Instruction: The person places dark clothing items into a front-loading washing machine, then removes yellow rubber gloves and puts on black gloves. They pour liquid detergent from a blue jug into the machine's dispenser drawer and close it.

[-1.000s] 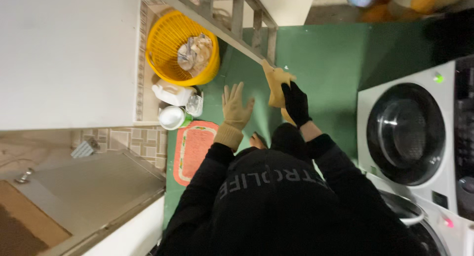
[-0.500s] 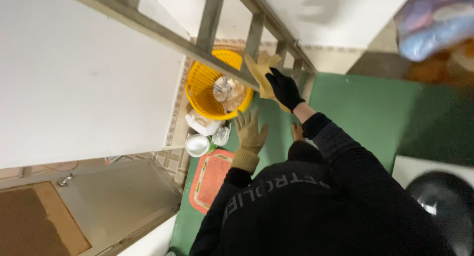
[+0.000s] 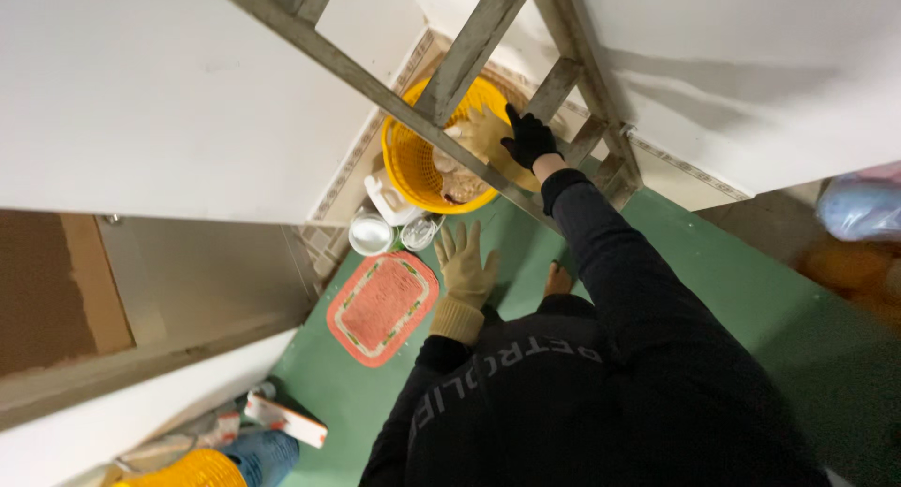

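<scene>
1. One tan glove (image 3: 483, 135) is the thing in hand: it hangs limp over the rim of the yellow basket (image 3: 413, 159), partly behind a rail of the grey ladder (image 3: 469, 55), and it touches the fingertips of the right hand (image 3: 530, 140).
2. The right hand wears a black glove and is stretched far forward, its fingers bent down onto the tan glove's upper edge; the ladder rail hides whether they pinch it or only press on it.
3. The basket is a round, slatted plastic one standing in the floor corner by the tiled skirting; inside it lies crumpled pale stuff too jumbled to name.
4. The left hand (image 3: 466, 266) wears a matching tan glove, fingers spread wide and holding nothing, hovering over the green floor (image 3: 751, 290) well short of the basket.
5. Just beside the basket stand a white jug (image 3: 389, 201), a round white tub (image 3: 370, 234) and a small clear container (image 3: 419, 232); what they hold cannot be made out.
6. An orange mat (image 3: 383, 307) lies on the floor left of the spread hand, and a bare foot (image 3: 558, 281) shows to its right.
7. At the lower left edge sit a second yellow basket rim (image 3: 178, 470) and a white and red box (image 3: 286, 419).
</scene>
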